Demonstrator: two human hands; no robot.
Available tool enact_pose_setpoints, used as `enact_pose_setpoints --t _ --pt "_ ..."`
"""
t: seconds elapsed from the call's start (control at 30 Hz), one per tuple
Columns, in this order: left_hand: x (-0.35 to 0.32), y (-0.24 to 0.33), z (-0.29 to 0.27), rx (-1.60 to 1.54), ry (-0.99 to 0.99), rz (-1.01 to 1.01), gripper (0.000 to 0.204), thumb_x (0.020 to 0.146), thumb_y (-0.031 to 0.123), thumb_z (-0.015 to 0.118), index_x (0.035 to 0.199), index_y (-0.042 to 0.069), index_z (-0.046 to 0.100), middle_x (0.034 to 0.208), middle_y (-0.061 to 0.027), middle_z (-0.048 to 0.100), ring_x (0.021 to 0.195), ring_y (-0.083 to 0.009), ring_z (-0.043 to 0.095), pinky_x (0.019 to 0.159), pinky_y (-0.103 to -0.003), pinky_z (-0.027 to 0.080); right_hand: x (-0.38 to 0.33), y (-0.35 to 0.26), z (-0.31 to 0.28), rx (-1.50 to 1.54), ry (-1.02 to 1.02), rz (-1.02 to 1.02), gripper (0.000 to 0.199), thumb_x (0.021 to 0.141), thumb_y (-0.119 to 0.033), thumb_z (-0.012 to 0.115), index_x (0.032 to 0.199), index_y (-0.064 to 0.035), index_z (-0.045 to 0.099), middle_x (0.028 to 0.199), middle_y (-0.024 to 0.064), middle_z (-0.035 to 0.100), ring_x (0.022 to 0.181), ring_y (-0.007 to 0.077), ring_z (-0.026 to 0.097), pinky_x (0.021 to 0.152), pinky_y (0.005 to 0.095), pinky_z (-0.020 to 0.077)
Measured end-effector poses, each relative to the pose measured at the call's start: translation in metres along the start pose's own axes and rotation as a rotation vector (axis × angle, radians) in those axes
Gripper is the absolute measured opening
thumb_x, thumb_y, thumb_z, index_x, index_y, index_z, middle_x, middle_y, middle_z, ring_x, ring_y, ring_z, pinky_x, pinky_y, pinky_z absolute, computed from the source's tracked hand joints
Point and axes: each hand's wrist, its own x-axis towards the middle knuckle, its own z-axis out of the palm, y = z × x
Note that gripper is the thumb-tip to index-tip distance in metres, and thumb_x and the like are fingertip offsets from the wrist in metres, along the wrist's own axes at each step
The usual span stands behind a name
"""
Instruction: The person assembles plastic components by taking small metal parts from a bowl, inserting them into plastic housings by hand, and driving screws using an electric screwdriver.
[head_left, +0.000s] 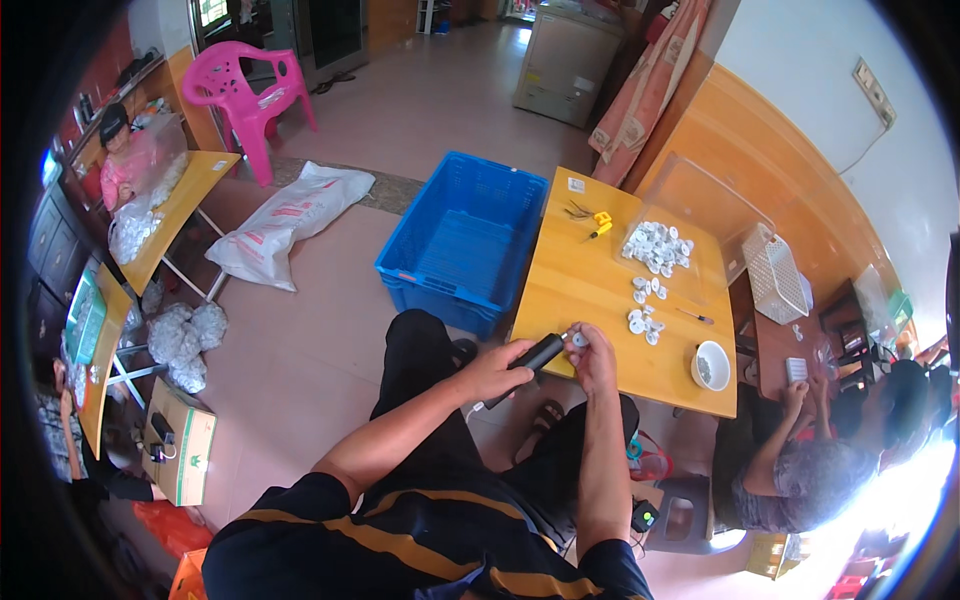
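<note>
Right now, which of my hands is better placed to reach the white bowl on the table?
Probably your right hand: it is clearly nearer the white bowl, though it holds a small white piece. Your left hand is farther off and grips a black cylindrical tool.

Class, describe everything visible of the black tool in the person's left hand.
The black tool is a smooth-looking cylinder, perhaps plastic, apparently with a pale cable at its lower end. Gripped in the left hand, it slants up rightward, its tip close to the white disc in the right hand; contact is unclear.
</note>
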Motion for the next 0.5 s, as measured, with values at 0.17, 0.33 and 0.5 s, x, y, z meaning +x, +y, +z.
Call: enact_pose_setpoints --t 0.17,0.33,0.5 --pt "-0.002 0.005 -0.003 0.18 0.035 0.035 0.057 0.089 0.014 0.059 0.144 0.005 0.044 0.094 -0.005 0.062 0.071 -0.0114 0.059 0.064 -0.029 0.05 -0.001 -0.001 0.005 -0.096 -0.005 0.018 0.024 0.099 -0.024 0.058 0.102 -0.0028 0.067 0.084 0.0052 0.068 0.066 0.0104 0.064 0.055 0.0206 0.05" --pt "0.001 0.011 -0.012 0.435 0.012 0.068 0.058 0.086 0.019 0.063 0.141 0.007 0.048 0.093 -0.0099 0.068 0.075 -0.0164 0.065 0.069 -0.033 0.052 0.004 0.003 -0.009 -0.101 -0.092 0.053 0.022 0.098 -0.024 0.058 0.102 -0.0044 0.067 0.087 0.0054 0.069 0.066 0.0115 0.065 0.056 0.0235 0.053" --pt "-0.004 0.026 -0.018 0.618 -0.011 0.101 0.057 0.084 0.019 0.064 0.139 0.009 0.05 0.094 -0.0132 0.069 0.082 -0.0259 0.069 0.076 -0.037 0.053 0.005 -0.001 -0.015 -0.067 -0.169 0.12 0.023 0.099 -0.02 0.057 0.101 -0.0002 0.067 0.08 0.0061 0.068 0.066 0.0132 0.067 0.059 0.0236 0.056"
